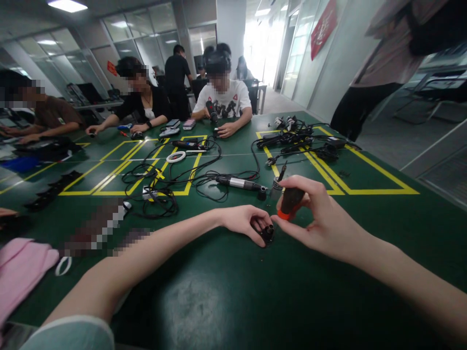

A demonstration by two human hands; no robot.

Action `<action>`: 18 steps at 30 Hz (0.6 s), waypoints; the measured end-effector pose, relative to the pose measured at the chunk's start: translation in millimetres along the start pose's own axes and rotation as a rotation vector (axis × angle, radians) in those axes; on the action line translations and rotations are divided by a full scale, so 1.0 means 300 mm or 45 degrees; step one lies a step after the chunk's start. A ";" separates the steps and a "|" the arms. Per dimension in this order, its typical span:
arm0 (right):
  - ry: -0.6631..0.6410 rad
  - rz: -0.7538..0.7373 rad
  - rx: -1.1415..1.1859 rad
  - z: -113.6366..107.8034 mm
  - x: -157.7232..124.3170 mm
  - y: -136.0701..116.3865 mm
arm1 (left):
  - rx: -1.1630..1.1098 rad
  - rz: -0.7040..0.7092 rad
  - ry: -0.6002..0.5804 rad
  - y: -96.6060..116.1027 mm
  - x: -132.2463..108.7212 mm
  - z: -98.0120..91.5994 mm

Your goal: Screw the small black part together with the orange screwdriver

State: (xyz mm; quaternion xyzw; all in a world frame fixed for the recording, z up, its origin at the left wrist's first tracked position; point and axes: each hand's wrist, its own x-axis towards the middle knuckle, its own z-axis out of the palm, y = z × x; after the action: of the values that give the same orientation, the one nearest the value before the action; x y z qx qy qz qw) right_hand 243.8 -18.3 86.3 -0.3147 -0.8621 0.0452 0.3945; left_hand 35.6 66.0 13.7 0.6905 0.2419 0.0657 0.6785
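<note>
Near the middle of the green table [226, 287], my left hand [246, 221] curls its fingers round a small black part [268, 234] with a brass-coloured piece on top. Just to the right, my right hand [314, 214] grips a dark, rounded object [291, 200] with an orange-red rim at its lower end, held tilted above the table. A thin dark shaft [282, 171] shows above my right fingers; whether it belongs to the held object is unclear. Behind my hands lies a silver and black electric screwdriver [241, 183], with a small black cylindrical piece [261, 193] at its right end.
Black cables and adapters [292, 138] are heaped at the back right. A white tape ring [175, 156] and a second screwdriver [189, 145] lie further left. Pink cloth [24, 274] is at the left edge. Several people are round the table; one person [222, 99] sits opposite.
</note>
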 end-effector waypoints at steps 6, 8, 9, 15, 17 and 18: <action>0.029 -0.006 0.009 0.003 -0.005 -0.007 | 0.009 0.007 -0.049 -0.005 -0.003 0.001; 0.050 -0.006 0.015 0.005 -0.005 -0.005 | -0.008 0.005 -0.067 -0.005 -0.004 -0.001; 0.056 -0.009 0.018 0.005 -0.005 -0.004 | -0.014 0.004 -0.071 -0.004 -0.004 -0.003; 0.020 -0.014 0.008 0.006 0.002 0.011 | 0.012 -0.048 -0.117 0.012 0.012 -0.024; -0.007 0.006 0.042 0.010 0.008 0.011 | 0.020 -0.067 -0.147 0.021 0.023 -0.033; -0.024 0.031 0.073 0.012 0.011 0.009 | 0.029 -0.079 -0.166 0.026 0.027 -0.037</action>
State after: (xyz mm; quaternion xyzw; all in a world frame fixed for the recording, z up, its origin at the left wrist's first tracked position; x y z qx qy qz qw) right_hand 240.9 -13.6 85.2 -0.3134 -0.8602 0.0776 0.3947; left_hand 39.7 79.8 20.0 0.6931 0.2193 -0.0033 0.6866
